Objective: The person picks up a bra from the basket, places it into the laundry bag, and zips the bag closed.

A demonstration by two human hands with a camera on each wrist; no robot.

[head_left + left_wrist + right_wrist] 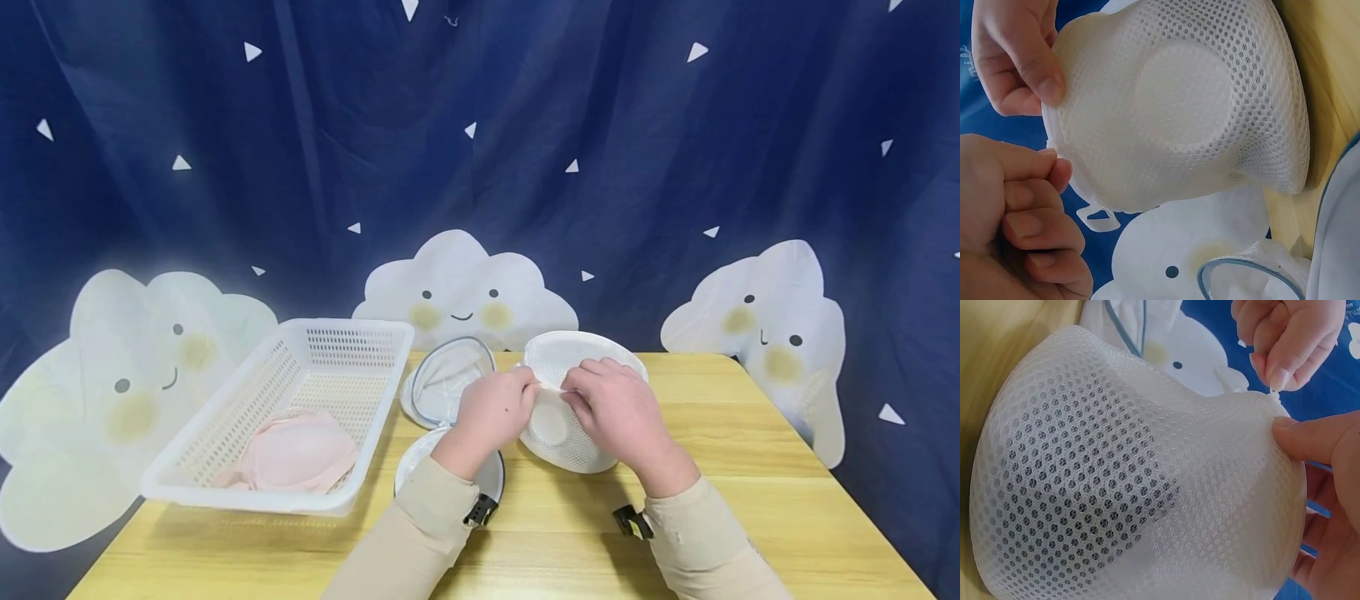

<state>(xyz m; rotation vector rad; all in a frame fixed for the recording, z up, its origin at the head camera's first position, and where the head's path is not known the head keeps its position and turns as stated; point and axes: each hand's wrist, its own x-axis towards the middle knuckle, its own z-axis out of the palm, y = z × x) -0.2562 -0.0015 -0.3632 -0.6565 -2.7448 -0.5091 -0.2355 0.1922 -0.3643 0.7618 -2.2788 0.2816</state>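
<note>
A white mesh laundry bag (573, 446) stands on the table in the head view, with a smooth round patch on its side. My left hand (498, 404) pinches a small piece at the bag's top edge between thumb and forefinger. Beside it, my right hand (618, 408) grips the same edge, its thumb on the near side. The left wrist view shows a white loop (1099, 219) hanging from the edge near the left hand (1022, 212). In the right wrist view the mesh (1085, 475) bulges out below the right hand (1335, 481). What lies inside the bag cannot be made out.
A white plastic basket (161, 483) stands on the left, holding a pale pink padded garment (300, 454) that looks like a bra. Two white mesh items with blue-grey trim, one behind (453, 375) and one under the left forearm (491, 479), lie between basket and bag on the wooden table (750, 492).
</note>
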